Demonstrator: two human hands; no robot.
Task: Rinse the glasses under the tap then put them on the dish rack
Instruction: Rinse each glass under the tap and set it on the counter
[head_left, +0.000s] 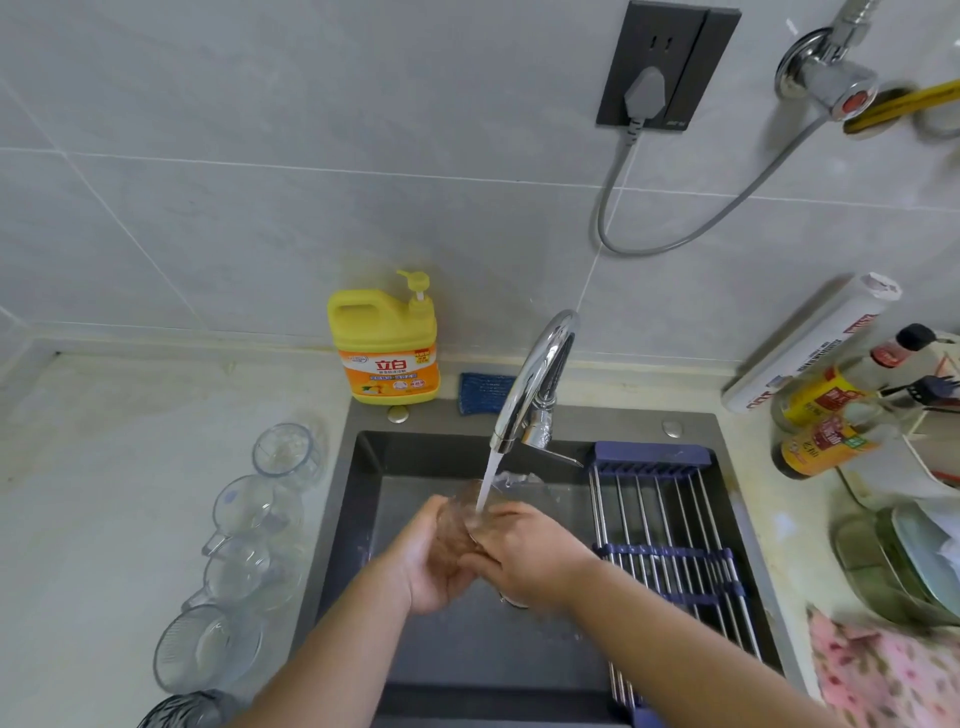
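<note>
Yellow pump detergent bottle upright on counter at back wall, blue scouring pad just right of it. Dark wall socket above, grey plug in it, grey cable looping down. Chrome valve top right. White wrap box, two sauce bottles, stacked dishes, pink floral cloth at right.

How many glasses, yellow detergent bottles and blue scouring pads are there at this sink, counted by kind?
Glasses: 6 (5 on the counter, 1 under the tap)
Yellow detergent bottle: 1
Blue scouring pad: 1
Total: 8
</note>
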